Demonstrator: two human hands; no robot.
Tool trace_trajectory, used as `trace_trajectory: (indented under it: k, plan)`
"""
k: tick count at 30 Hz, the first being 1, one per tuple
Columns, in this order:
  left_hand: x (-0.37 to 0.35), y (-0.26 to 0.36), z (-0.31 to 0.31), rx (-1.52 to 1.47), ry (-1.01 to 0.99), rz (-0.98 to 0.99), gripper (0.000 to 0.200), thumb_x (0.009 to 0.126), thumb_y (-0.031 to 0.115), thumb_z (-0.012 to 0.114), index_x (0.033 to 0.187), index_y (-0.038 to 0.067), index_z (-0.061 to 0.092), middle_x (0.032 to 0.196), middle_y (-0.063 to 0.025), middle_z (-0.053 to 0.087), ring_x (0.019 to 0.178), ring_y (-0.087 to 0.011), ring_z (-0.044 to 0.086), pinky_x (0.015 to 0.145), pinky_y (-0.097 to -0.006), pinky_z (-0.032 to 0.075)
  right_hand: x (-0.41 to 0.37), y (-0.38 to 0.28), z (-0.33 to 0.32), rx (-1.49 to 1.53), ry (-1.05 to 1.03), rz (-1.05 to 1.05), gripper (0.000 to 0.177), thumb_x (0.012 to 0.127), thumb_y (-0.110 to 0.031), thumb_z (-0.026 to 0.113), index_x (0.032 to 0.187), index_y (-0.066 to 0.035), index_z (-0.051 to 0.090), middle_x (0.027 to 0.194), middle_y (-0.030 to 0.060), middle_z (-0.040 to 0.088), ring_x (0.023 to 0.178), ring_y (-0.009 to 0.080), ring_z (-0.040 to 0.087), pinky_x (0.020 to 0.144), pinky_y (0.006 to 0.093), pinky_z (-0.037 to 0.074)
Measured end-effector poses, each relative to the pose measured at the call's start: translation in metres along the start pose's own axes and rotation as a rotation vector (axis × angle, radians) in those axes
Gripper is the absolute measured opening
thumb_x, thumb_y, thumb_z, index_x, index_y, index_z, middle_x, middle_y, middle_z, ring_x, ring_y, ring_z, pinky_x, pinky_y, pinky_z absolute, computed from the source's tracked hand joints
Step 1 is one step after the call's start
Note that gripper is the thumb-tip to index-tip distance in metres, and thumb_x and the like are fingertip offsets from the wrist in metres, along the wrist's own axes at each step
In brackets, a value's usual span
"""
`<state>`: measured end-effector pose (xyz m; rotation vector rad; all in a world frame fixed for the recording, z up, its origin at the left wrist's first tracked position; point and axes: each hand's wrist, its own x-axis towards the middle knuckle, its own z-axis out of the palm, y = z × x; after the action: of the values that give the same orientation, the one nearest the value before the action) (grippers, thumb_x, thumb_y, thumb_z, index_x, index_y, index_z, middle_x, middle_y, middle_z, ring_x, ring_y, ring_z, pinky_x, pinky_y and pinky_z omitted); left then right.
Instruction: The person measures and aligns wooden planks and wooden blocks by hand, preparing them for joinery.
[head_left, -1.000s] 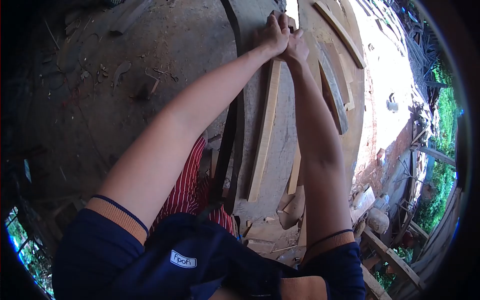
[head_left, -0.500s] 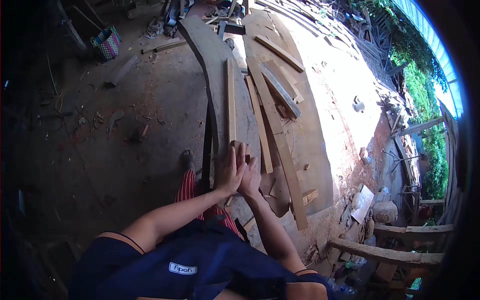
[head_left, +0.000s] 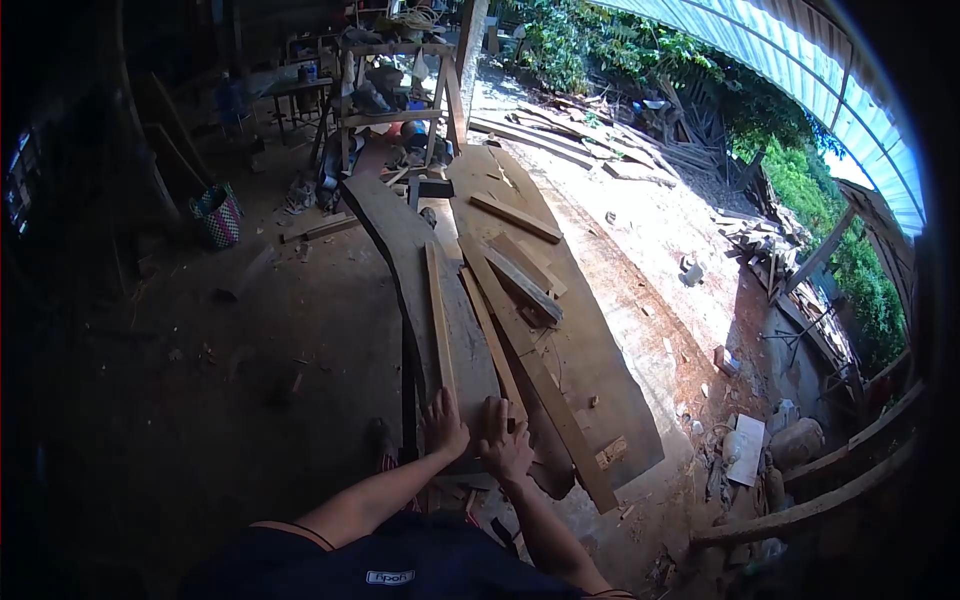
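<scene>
On the grey board point(head_left: 467, 350), hands point(head_left: 446, 432) by a strip point(head_left: 439, 320), grip too hidden to tell

From where I'm standing they've got a dark navy top point(head_left: 300, 570), little white-edged label point(head_left: 390, 577), reddish striped trousers point(head_left: 388, 463).

Between the thin stick point(head_left: 440, 320) and the middle stick point(head_left: 490, 338), a hand could slide along a bare strip of the surface point(head_left: 463, 350). On the right, the long board point(head_left: 540, 375) and grey beam point(head_left: 523, 280) get in the way. Left of the surface, there is room above the floor point(head_left: 300, 350).
</scene>
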<state>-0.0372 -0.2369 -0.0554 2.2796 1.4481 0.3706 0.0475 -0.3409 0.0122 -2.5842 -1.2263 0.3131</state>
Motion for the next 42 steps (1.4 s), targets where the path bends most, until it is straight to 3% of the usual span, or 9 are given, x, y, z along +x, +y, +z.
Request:
trace_trajectory:
  k: [3, 6, 8, 9, 14, 21, 27, 36, 42]
  plan:
    - [0.011, -0.026, 0.025, -0.263, 0.145, 0.109, 0.091, 0.075, 0.013, 0.067, 0.149, 0.003, 0.015, 0.143, -0.0254, 0.034, 0.133, -0.0376, 0.034, 0.109, -0.0495, 0.027, 0.000, 0.003, 0.007, -0.024, 0.076, -0.059, 0.096, 0.072, -0.035, 0.067, 0.152, -0.028, 0.014, 0.119, 0.0254, 0.045, 0.100, 0.0410, 0.055, 0.074, 0.0480, 0.052]
    - [0.016, -0.035, 0.014, -0.344, 0.422, 0.058, 0.084, 0.072, 0.007, 0.064, 0.145, 0.001, 0.023, 0.130, -0.0249, 0.048, 0.113, -0.0332, 0.055, 0.096, -0.0463, 0.043, 0.000, 0.003, 0.009, -0.037, 0.089, -0.053, 0.097, 0.070, -0.034, 0.067, 0.152, -0.027, 0.015, 0.116, 0.0250, 0.046, 0.098, 0.0408, 0.055, 0.073, 0.0479, 0.052]
    - [0.026, -0.037, -0.028, -0.904, -0.354, -0.344, 0.074, 0.071, 0.007, 0.064, 0.137, 0.000, 0.031, 0.114, -0.0184, 0.057, 0.081, -0.0236, 0.065, 0.070, -0.0365, 0.054, 0.001, 0.003, 0.006, -0.035, 0.093, -0.066, 0.097, 0.070, -0.034, 0.067, 0.152, -0.027, 0.015, 0.115, 0.0248, 0.046, 0.097, 0.0405, 0.055, 0.073, 0.0478, 0.052]
    - [0.024, -0.030, -0.043, -1.082, -0.341, -0.373, 0.064, 0.073, 0.006, 0.061, 0.131, 0.000, 0.035, 0.093, -0.0087, 0.060, 0.059, -0.0143, 0.059, 0.053, -0.0275, 0.050, 0.000, 0.003, 0.005, -0.032, 0.095, -0.076, 0.098, 0.070, -0.034, 0.068, 0.152, -0.027, 0.015, 0.115, 0.0247, 0.047, 0.096, 0.0403, 0.055, 0.072, 0.0477, 0.052]
    - [0.017, 0.003, -0.095, -1.296, -0.002, -0.350, 0.051, 0.081, 0.004, 0.060, 0.127, 0.005, 0.037, 0.090, -0.0062, 0.053, 0.064, -0.0132, 0.055, 0.054, -0.0282, 0.049, -0.001, 0.000, -0.002, -0.033, 0.006, -0.069, 0.098, 0.074, -0.033, 0.068, 0.152, -0.026, 0.009, 0.123, 0.0282, 0.043, 0.105, 0.0443, 0.054, 0.078, 0.0498, 0.052]
    - [-0.004, 0.042, -0.202, -1.614, -0.375, -0.288, 0.018, 0.102, 0.028, 0.039, 0.102, 0.009, 0.041, 0.089, -0.0039, 0.048, 0.054, -0.0072, 0.044, 0.041, -0.0216, 0.030, 0.000, 0.003, 0.003, -0.063, 0.109, -0.098, 0.099, 0.069, -0.033, 0.071, 0.152, -0.026, 0.016, 0.112, 0.0229, 0.048, 0.095, 0.0390, 0.057, 0.071, 0.0465, 0.053]
    - [-0.036, 0.081, -0.269, -1.722, -0.380, -0.097, 0.030, 0.103, 0.035, 0.036, 0.116, 0.008, 0.042, 0.091, -0.0032, 0.049, 0.054, -0.0071, 0.044, 0.044, -0.0216, 0.034, -0.002, 0.003, 0.000, -0.065, 0.076, -0.103, 0.101, 0.070, -0.034, 0.073, 0.152, -0.025, 0.015, 0.111, 0.0219, 0.047, 0.095, 0.0379, 0.056, 0.071, 0.0455, 0.053]
    - [-0.049, 0.077, -0.264, -1.696, -0.396, -0.118, 0.035, 0.101, 0.023, 0.044, 0.132, 0.011, 0.036, 0.090, -0.0016, 0.048, 0.057, -0.0054, 0.048, 0.046, -0.0211, 0.039, -0.001, 0.003, 0.000, -0.071, 0.072, -0.095, 0.102, 0.070, -0.035, 0.073, 0.152, -0.025, 0.013, 0.113, 0.0208, 0.046, 0.096, 0.0375, 0.056, 0.071, 0.0446, 0.053]
    - [-0.060, 0.069, -0.238, -1.587, -0.368, -0.221, 0.023, 0.096, 0.011, 0.051, 0.116, 0.007, 0.043, 0.086, -0.0019, 0.049, 0.059, -0.0075, 0.049, 0.051, -0.0252, 0.043, 0.001, 0.006, 0.002, -0.055, 0.065, -0.095, 0.102, 0.070, -0.035, 0.072, 0.152, -0.026, 0.012, 0.112, 0.0217, 0.048, 0.096, 0.0379, 0.056, 0.072, 0.0453, 0.053]
